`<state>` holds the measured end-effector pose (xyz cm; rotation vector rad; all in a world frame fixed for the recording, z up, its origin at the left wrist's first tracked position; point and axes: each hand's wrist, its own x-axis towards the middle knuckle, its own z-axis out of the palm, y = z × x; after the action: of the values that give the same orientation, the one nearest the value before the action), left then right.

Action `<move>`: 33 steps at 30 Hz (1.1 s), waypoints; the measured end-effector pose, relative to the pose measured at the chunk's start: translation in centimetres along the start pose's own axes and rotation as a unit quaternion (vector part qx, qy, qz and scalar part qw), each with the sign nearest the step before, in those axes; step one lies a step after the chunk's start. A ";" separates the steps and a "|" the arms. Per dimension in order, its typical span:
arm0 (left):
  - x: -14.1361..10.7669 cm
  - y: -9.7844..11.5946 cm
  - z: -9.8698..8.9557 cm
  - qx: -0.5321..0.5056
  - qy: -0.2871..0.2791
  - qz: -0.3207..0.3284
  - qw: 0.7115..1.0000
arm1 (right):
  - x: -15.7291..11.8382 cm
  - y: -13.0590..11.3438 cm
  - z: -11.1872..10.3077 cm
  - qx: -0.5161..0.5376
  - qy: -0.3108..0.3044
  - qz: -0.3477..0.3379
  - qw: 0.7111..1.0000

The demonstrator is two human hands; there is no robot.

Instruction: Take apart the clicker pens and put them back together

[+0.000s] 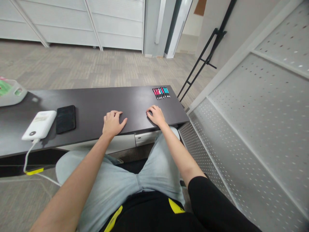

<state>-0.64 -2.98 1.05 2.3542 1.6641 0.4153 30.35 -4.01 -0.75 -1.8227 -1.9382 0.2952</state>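
My left hand (113, 123) rests palm down near the front edge of the dark desk (108, 96), its thumb spread away from the fingers. To its right, my right hand (155, 115) also lies on the desk with slightly bent fingers, the thumb apart from them. Neither hand holds anything. Just beyond my right hand, a row of several pens (161, 92) in red, white, teal and black lies side by side near the far right corner. A black phone (66, 119) lies flat to the left of my left hand.
Left of the phone sits a white power bank (40, 125) with a white cable (27, 155) hanging off the front edge. A white basket (20, 94) stands at the far left. A perforated metal panel (260, 112) rises along the right side.
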 end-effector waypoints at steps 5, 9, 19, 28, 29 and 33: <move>-0.1 0.3 -0.2 0.009 -0.010 0.004 1.000 | 0.5 0.1 -0.6 0.010 -0.002 0.014 1.000; 0.0 0.3 -0.1 -0.002 -0.005 -0.002 1.000 | 3.1 1.6 -3.0 0.001 0.018 0.055 0.998; 0.4 0.3 0.1 0.016 -0.017 -0.023 0.999 | 13.2 6.7 -7.9 -0.081 -0.001 0.344 0.936; -0.1 0.9 -0.5 0.041 -0.002 -0.015 0.999 | 18.4 5.6 -6.5 -0.128 -0.047 0.366 0.920; -0.2 1.0 -0.5 0.044 -0.002 -0.015 0.999 | 18.7 5.6 -6.4 -0.129 -0.051 0.365 0.920; -0.2 1.1 -0.5 0.047 0.002 -0.013 0.999 | 19.5 5.1 -6.2 -0.128 -0.075 0.346 0.927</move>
<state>0.06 -3.47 1.88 2.3958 1.7501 0.3456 37.43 14.75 5.91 -2.6956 -1.3952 0.4239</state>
